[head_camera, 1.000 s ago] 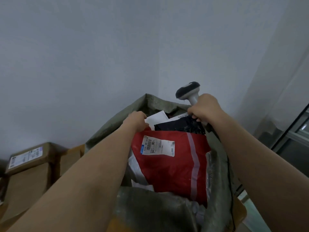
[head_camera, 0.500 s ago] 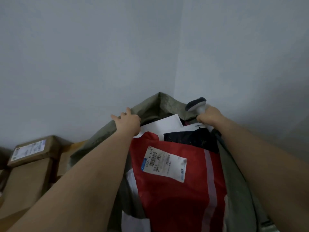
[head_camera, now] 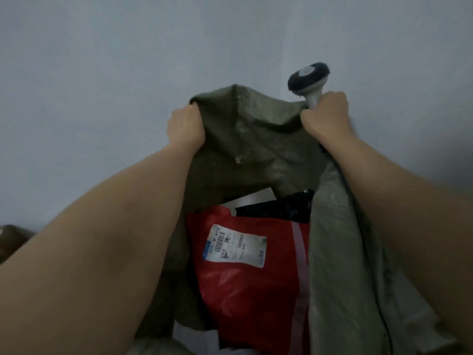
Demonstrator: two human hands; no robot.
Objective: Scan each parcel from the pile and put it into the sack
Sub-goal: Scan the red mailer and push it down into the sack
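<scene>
An olive-green woven sack (head_camera: 253,139) stands open in front of me, its far rim pulled up high. My left hand (head_camera: 185,126) grips the rim at its left corner. My right hand (head_camera: 326,115) grips the rim's right corner together with the handle of a grey and black barcode scanner (head_camera: 308,78), whose head sticks up above my fist. Inside the sack lies a red plastic parcel (head_camera: 245,278) with a white shipping label (head_camera: 235,245). Behind it sit a black parcel (head_camera: 276,208) and a white one (head_camera: 252,199).
A plain pale wall fills the background. The corner of a cardboard box (head_camera: 11,239) shows at the far left edge. Another white parcel (head_camera: 194,338) lies low in the sack, partly hidden.
Both hands have taken hold of the sack's far rim and lifted it well above the parcels. The view has tilted down, so the cardboard boxes at left have nearly left the frame.
</scene>
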